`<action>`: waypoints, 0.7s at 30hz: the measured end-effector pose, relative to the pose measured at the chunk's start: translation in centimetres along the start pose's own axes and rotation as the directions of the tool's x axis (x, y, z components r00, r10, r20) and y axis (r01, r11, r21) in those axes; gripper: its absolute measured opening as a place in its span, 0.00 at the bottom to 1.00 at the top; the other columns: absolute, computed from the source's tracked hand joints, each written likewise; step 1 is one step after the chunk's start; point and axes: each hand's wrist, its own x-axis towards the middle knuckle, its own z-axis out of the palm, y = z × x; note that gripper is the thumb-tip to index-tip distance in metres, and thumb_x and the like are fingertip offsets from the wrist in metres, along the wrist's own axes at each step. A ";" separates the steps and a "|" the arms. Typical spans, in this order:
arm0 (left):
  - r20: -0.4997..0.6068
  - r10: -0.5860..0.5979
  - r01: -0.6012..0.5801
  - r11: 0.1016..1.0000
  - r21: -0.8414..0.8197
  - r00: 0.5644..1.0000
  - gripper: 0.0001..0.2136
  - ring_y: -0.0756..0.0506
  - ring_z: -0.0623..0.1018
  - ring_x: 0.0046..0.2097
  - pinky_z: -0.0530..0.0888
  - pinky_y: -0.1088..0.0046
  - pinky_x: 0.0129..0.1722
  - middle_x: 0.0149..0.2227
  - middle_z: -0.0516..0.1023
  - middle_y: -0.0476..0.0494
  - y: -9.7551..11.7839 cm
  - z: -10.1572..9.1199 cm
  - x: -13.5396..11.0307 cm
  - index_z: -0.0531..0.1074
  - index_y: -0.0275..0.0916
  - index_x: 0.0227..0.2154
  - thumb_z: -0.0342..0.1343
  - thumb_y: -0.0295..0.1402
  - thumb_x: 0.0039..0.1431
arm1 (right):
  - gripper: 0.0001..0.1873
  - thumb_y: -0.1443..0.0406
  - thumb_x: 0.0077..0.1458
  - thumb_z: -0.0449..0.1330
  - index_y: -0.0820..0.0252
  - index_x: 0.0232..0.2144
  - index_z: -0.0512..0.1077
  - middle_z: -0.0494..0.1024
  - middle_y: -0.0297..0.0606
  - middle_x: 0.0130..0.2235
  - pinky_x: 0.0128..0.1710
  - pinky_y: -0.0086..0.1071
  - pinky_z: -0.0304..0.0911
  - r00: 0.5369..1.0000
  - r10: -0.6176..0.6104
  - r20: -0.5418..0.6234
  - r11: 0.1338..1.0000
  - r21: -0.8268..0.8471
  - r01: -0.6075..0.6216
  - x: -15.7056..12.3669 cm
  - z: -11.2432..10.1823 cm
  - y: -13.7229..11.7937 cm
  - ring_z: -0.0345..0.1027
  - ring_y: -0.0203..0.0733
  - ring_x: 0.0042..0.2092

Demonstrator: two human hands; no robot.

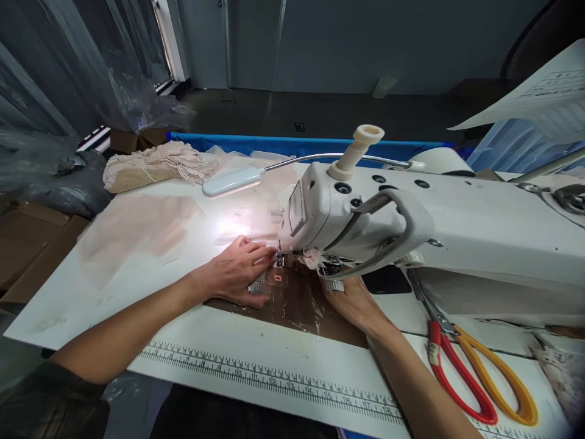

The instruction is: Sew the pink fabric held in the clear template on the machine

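Note:
In the head view a white sewing machine (311,213) stands over the table. My left hand (240,271) lies palm down left of its presser foot (279,260), fingers stretched towards the foot and thumb apart. Sheer pale pink fabric (249,228) spreads just beyond these fingers. My right hand (351,300) reaches under the machine head from the right; its fingers are hidden there. A gathered bit of pale pink trim (313,258) shows beside the needle area. Beneath both hands is a brown, shiny plate (306,305) with a small red arrow sticker.
Red-and-yellow-handled scissors (475,366) lie at the right. A ruler strip (274,381) runs along the front edge. A lamp (233,182) lights the sewing spot. Bundled lace (155,164) and pale sheer pieces (137,228) lie on the left; a cardboard box (39,244) stands beside the table.

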 end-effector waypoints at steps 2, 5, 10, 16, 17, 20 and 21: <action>0.003 -0.008 0.008 1.000 -0.009 1.000 0.30 0.37 0.70 0.46 0.67 0.59 0.41 0.49 0.70 0.31 0.0 0.1 0.0 0.66 0.30 0.52 0.48 0.53 0.59 | 0.17 0.63 0.64 0.46 0.60 0.36 0.74 0.79 0.43 0.37 0.42 0.41 0.71 1.000 0.012 0.001 0.999 0.051 -0.013 0.0 0.4 0.0 0.72 0.50 0.44; 0.005 -0.017 0.017 1.000 -0.026 1.000 0.31 0.35 0.70 0.48 0.67 0.58 0.43 0.50 0.69 0.31 0.0 0.1 -0.1 0.65 0.30 0.53 0.49 0.54 0.58 | 0.16 0.61 0.63 0.48 0.58 0.37 0.75 0.79 0.43 0.41 0.42 0.39 0.70 0.996 0.013 0.087 0.995 0.102 -0.022 -0.4 0.6 -0.8 0.72 0.50 0.46; -0.010 -0.039 0.038 0.999 -0.018 0.999 0.33 0.34 0.69 0.50 0.66 0.57 0.46 0.51 0.68 0.29 0.1 0.2 -0.2 0.64 0.28 0.55 0.48 0.54 0.59 | 0.15 0.59 0.62 0.51 0.58 0.36 0.76 0.78 0.43 0.39 0.42 0.38 0.70 0.999 0.007 0.048 0.996 0.093 -0.012 -0.7 0.9 -1.2 0.72 0.48 0.43; 0.005 -0.082 0.082 0.992 -0.096 0.997 0.33 0.33 0.67 0.53 0.65 0.58 0.46 0.56 0.66 0.28 0.0 0.0 -0.2 0.61 0.30 0.55 0.50 0.53 0.57 | 0.13 0.61 0.59 0.52 0.56 0.34 0.77 0.80 0.39 0.38 0.40 0.37 0.70 0.999 0.041 0.000 0.997 0.063 -0.041 -0.5 1.1 -0.2 0.74 0.47 0.42; 0.011 -0.091 0.091 0.990 -0.104 0.996 0.33 0.33 0.67 0.53 0.65 0.58 0.46 0.56 0.66 0.28 0.0 0.0 -0.2 0.61 0.30 0.55 0.51 0.53 0.56 | 0.13 0.61 0.59 0.52 0.56 0.34 0.77 0.80 0.39 0.38 0.40 0.37 0.70 0.999 0.035 -0.009 0.998 0.057 -0.034 -0.5 1.1 -0.1 0.74 0.47 0.43; 0.022 -0.120 0.121 0.989 -0.087 0.993 0.31 0.34 0.68 0.51 0.64 0.58 0.45 0.56 0.67 0.28 0.1 -0.1 -0.2 0.64 0.31 0.50 0.51 0.55 0.55 | 0.14 0.62 0.59 0.52 0.57 0.35 0.77 0.80 0.40 0.39 0.41 0.38 0.70 1.000 0.002 -0.016 1.000 0.024 -0.001 -0.6 1.3 0.2 0.74 0.48 0.44; 0.022 -0.132 0.134 0.988 -0.071 0.991 0.31 0.34 0.69 0.50 0.64 0.58 0.44 0.57 0.67 0.28 0.2 -0.2 -0.2 0.65 0.31 0.49 0.51 0.55 0.55 | 0.14 0.62 0.59 0.52 0.57 0.35 0.77 0.80 0.41 0.40 0.41 0.39 0.70 1.000 -0.008 -0.013 1.000 0.008 0.008 -0.6 1.3 0.2 0.74 0.48 0.44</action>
